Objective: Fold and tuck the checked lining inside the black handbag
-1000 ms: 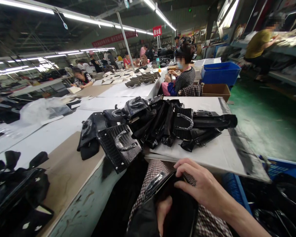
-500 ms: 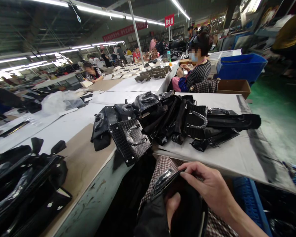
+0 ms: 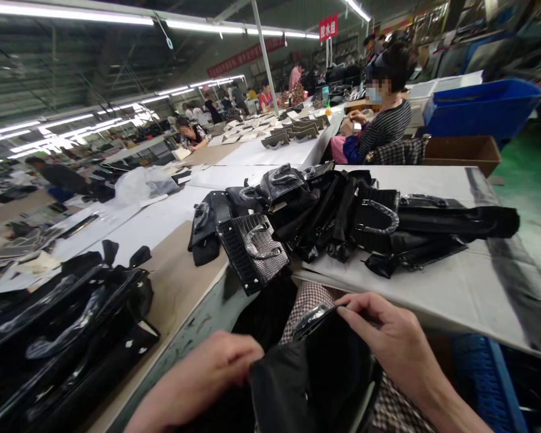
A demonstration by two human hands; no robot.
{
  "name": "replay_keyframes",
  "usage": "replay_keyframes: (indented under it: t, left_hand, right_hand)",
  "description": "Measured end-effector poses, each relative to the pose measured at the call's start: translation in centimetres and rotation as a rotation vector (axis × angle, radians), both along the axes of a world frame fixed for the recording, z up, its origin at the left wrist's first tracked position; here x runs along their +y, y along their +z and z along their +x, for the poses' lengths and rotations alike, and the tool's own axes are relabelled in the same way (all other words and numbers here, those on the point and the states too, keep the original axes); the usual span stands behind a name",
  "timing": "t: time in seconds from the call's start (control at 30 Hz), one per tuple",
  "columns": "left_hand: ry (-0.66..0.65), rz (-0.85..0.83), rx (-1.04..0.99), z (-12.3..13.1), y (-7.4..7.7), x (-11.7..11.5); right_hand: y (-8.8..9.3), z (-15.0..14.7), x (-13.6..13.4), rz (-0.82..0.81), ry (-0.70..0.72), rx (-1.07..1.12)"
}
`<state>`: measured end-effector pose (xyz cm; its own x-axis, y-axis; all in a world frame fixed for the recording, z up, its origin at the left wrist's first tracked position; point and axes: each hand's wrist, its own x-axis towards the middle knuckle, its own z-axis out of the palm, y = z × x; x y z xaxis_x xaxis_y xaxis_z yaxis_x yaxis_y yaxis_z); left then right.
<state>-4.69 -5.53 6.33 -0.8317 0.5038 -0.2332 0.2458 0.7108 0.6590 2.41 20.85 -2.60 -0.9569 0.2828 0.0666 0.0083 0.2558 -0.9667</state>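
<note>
"Where is the bag that you handle?"

"The black bag point(image 3: 288, 379) is at the near side, in front of my body, above the checked cloth point(image 3: 313, 296) which covers my lap. Its mouth faces upward, and a handle point(image 3: 313, 319) in clear plastic lies along its far side."

"And how do you keep your right hand point(image 3: 390, 337)?"

"It comes from the near right, with the back of the hand turned up and the wrist a little bent. My thumb and forefinger pinch the far rim of the bag; the other fingers are curled behind them."

"What does the left hand point(image 3: 219, 364) do?"

"It comes from the near left, knuckles up, and my fingers are bent at the left edge of the bag. This hand is blurred, so I cannot tell whether they pinch the edge or only touch it."

"What is beyond your hands?"

"On the white table point(image 3: 437, 294) lies a heap of black bags point(image 3: 333, 216). At the near right, below the table, stands a blue crate point(image 3: 484, 373)."
</note>
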Motion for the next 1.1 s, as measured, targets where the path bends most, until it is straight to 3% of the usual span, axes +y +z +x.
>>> replay_keyframes:
  t: [0.13,0.2,0.3,0.5,0.6,0.67,0.9,1.1]
  left_hand:
    - [0.19,0.198,-0.053,-1.0,2.9,1.9]
    - [0.06,0.112,-0.104,-1.0,4.1,3.8]
    - [-0.187,-0.171,-0.163,-1.1,4.8,5.8]
    - [-0.331,-0.44,-0.207,-1.6,4.2,6.0]
    - [-0.379,-0.564,-0.083,-1.2,4.4,6.2]
    - [-0.344,-0.608,0.002,-0.6,4.2,6.4]
    - [-0.094,-0.428,0.094,1.5,1.1,5.7]
    - [0.028,-0.275,0.088,1.8,0.2,5.2]
  right_hand:
    - [0.4,-0.3,-0.9,0.02,-0.001,0.014]
    - [0.6,-0.5,-1.3,0.045,-0.005,0.011]
    - [0.7,-0.7,-1.5,0.072,-0.013,-0.019]
    - [0.7,-0.6,-1.7,0.128,0.003,-0.011]
    - [0.7,-0.6,-2.2,0.157,0.01,0.003]
    - [0.7,-0.7,-2.4,0.15,0.004,0.002]
    - [0.3,-0.6,-1.9,0.122,0.015,-0.027]
    - [-0.9,-0.3,-1.2,0.103,0.048,-0.006]
